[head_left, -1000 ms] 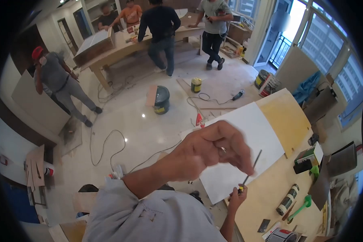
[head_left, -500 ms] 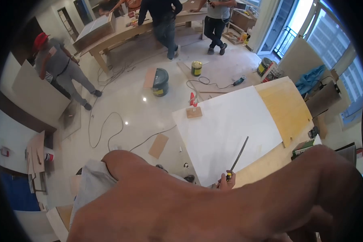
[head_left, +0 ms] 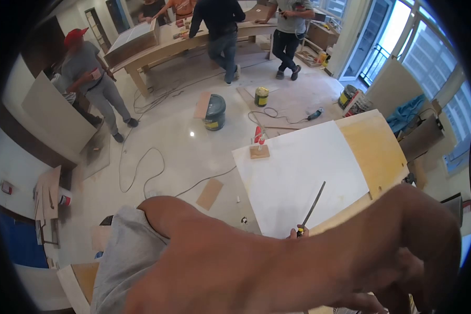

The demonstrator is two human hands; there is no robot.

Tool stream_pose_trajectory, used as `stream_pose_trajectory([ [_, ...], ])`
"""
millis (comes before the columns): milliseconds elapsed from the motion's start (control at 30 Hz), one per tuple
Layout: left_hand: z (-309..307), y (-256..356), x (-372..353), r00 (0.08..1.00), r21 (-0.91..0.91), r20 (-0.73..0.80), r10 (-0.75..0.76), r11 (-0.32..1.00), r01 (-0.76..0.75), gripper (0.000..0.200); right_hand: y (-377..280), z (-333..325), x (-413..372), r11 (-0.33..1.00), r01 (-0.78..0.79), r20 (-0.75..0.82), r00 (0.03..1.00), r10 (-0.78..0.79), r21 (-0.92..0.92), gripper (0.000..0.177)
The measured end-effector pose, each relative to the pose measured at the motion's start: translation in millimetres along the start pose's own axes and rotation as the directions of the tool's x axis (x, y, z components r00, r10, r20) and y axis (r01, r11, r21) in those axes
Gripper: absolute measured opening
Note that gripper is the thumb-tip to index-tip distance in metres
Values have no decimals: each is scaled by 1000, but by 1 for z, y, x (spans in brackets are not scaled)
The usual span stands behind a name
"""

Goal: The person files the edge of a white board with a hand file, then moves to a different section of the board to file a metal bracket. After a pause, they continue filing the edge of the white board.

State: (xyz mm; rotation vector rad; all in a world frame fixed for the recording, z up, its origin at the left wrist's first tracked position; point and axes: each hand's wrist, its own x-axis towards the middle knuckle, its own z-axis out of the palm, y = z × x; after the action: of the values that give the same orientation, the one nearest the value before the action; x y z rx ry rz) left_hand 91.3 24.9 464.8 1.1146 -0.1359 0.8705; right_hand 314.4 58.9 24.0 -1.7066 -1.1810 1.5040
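Beyond the bare arm filling the foreground, my right hand (head_left: 300, 232) is wrapped round the black and yellow handle of a long thin metal file (head_left: 315, 201). Its blade points up and away over a white sheet (head_left: 303, 167). My left hand (head_left: 409, 269) is bent down close to the camera at the lower right; its fingers are mostly hidden. A red-handled clamp (head_left: 258, 137) stands on a small wooden block (head_left: 259, 152) at the sheet's far left corner. Under the sheet's right side lies a yellowish board (head_left: 374, 146).
A dark bucket (head_left: 215, 112) and a paint can (head_left: 261, 96) stand on the floor beyond the sheet. Cables (head_left: 162, 162) trail across the tiles, and a corded power tool (head_left: 315, 114) lies farther back. Several people gather near a long workbench (head_left: 167, 49); one (head_left: 97, 78) wears a red cap.
The view has shifted slightly, so the room sits lower and to the right. My right hand now shows less behind the foreground arm, still holding the file.
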Motion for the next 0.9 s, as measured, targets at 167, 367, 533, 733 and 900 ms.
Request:
stream_pose_trajectory([
  [167,-41,13,-32,983,102,-150,102,991,-87,57,37,16,16,863,504,-137,858,-496,29,27],
  [367,-169,-92,-157,753,731,-657,-50,203,651,40,-52,14,-37,838,319,-264,940,-218,444,18],
  [533,-213,-109,-229,356,289,-930,-91,415,862,36,-64,-12,-38,780,434,-502,846,-180,450,28],
  [733,-320,-143,-311,109,285,-904,414,392,875,48,-128,-4,-57,679,479,-679,733,37,555,28],
  [900,-407,-158,-356,-142,105,-939,313,656,748,65,-164,55,-66,839,447,-668,730,-143,310,27],
])
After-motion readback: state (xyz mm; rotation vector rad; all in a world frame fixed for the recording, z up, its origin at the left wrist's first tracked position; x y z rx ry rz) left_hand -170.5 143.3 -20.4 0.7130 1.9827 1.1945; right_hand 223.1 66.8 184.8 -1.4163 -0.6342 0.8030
